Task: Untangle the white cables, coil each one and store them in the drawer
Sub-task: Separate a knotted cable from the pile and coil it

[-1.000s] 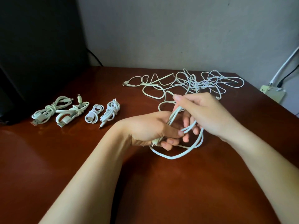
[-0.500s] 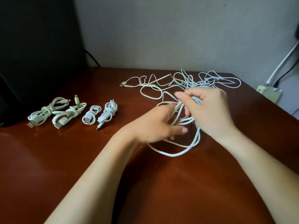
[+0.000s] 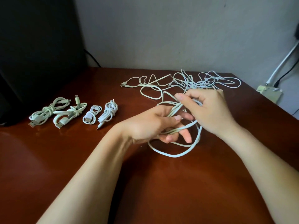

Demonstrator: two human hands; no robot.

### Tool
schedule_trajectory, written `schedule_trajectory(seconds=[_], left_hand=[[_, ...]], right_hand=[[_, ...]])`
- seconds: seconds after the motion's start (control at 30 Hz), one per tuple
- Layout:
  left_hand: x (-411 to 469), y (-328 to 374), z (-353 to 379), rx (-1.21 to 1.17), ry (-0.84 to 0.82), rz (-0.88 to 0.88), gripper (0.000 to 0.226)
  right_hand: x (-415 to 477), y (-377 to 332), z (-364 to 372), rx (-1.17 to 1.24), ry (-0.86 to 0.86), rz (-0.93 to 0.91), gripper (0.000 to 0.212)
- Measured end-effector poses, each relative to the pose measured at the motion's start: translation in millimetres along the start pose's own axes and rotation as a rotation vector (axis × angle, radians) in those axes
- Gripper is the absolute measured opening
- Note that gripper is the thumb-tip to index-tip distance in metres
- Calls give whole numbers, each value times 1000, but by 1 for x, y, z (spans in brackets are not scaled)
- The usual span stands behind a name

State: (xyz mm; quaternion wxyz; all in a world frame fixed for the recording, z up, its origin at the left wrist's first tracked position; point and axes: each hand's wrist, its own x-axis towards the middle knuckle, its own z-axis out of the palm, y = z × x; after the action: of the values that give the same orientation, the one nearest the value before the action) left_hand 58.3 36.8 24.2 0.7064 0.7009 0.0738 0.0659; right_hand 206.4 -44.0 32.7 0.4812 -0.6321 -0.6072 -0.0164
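Left hand (image 3: 148,125), fingers newly splayed, grips cable coil (image 3: 174,156); right hand (image 3: 208,110) pinches it, well inside table (image 3: 161,191) edges.

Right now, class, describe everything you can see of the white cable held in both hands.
The white cable is thin, smooth and plastic-looking, gathered into several loose loops. The left hand grips the bundled strands; the right hand pinches them higher up. Its lowest, widest loop sags down to the brown table.

A glossy red-brown wooden table (image 3: 161,191) fills the lower frame. A row of four coiled cables (image 3: 108,113) lies at middle left. A tangle of white cables (image 3: 194,81) sprawls at upper right. At centre, a loose cable loop (image 3: 173,155) seems to rest its lower curve on the wood.
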Motion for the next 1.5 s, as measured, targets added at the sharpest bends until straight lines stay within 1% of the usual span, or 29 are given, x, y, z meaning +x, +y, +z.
schedule_trajectory(seconds=[0.07, 0.13, 0.2, 0.23, 0.3, 0.47, 0.53, 0.63, 0.67, 0.73, 0.77, 0.83, 0.9, 1.0, 1.1, 1.17, 1.2, 1.27, 1.3, 1.37, 1.43, 1.5], left_hand=[[-1, 1, 1, -20, -14, -16, 29], [-3, 4, 1, 17, -60, -18, 26], [-3, 4, -1, 59, -95, -6, 35], [-3, 4, -2, 62, -109, -3, 42], [-2, 2, -4, 51, -139, -8, 53], [-4, 2, -6, -65, -175, -90, 39], [-4, 2, -7, -56, -175, -138, 30], [-5, 5, -3, 25, -172, -149, 22], [-6, 6, 0, 71, -174, -152, 27], [-6, 5, 3, 181, -159, -184, 49], [-5, 4, 3, 204, -143, -196, 48], [-4, 2, 1, 216, -111, -194, 36], [-4, 1, 1, 239, -83, -187, 35], [-4, 4, 3, 246, -72, -137, 23], [-3, 5, 8, 266, -33, -121, 19], [0, 3, 10, 279, 17, -136, 19], [1, 3, 11, 282, 31, -135, 15], [3, 1, 12, 254, 35, -121, 13], [4, 1, 12, 222, 33, -112, 15], [4, 2, 11, 140, 50, -78, 18], [3, 4, 7, 37, 80, -20, 20], [1, 9, 1, -105, 96, 48, 19]], right_hand=[[1, -1, -1, 39, -105, 57, 34], [2, -3, -1, 131, -166, 92, 27], [3, -7, 0, 309, -168, 124, 20], [3, -9, -1, 358, -161, 122, 18], [2, -13, -1, 347, -158, 70, 17], [0, -18, -5, 301, -212, 19, 18], [-2, -19, -4, 288, -252, 10, 16], [-3, -18, -4, 262, -270, 8, 15], [-4, -17, -3, 252, -264, -2, 13], [-4, -16, -1, 199, -239, -39, 14], [-5, -16, 0, 164, -224, -58, 13], [-5, -15, 2, 106, -190, -90, 9], [-6, -13, 2, 77, -156, -109, 9], [-7, -12, 3, 46, -109, -169, 10], [-5, -9, 3, -2, -69, -226, 8], [-4, -6, 3, -68, -44, -266, 17], [-4, -5, 3, -100, -26, -282, 23], [-4, -4, 5, -103, 13, -262, 26], [-4, -4, 6, -64, 33, -222, 27], [-3, -6, 7, 90, 55, -101, 33], [-1, -12, 7, 321, 89, 40, 39], [1, -16, 9, 603, 79, 183, 35]])
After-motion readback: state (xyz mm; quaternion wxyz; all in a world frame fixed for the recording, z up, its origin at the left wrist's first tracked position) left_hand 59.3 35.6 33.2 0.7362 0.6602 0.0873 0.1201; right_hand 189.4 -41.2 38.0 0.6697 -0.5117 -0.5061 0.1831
